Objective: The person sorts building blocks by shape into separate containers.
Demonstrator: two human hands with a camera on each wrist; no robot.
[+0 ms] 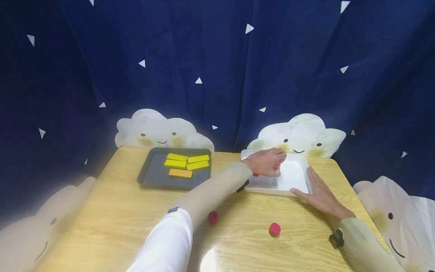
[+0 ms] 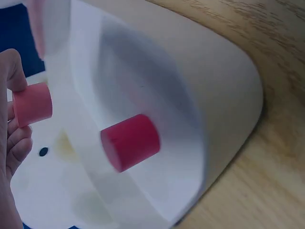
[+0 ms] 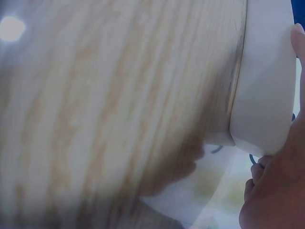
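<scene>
My left hand (image 1: 266, 162) is over the white tray (image 1: 297, 193) and pinches a red cylinder block (image 2: 33, 102) between thumb and fingers, above the tray floor. A second red cylinder (image 2: 131, 142) lies inside the tray, near its left end; in the head view the left hand hides most of it. At the tray's front right corner is my right hand (image 1: 321, 192), fingers fairly straight along the right side and thumb over the front rim. In the right wrist view the fingertips (image 3: 257, 171) meet the tray's outer wall.
Two more red cylinders stand on the wooden table (image 1: 112, 226), one by the left forearm (image 1: 213, 217) and one farther right (image 1: 274, 229). A dark grey tray (image 1: 149, 177) at the back left holds several yellow blocks (image 1: 198, 165) and an orange block (image 1: 180, 173). Behind hangs a blue curtain.
</scene>
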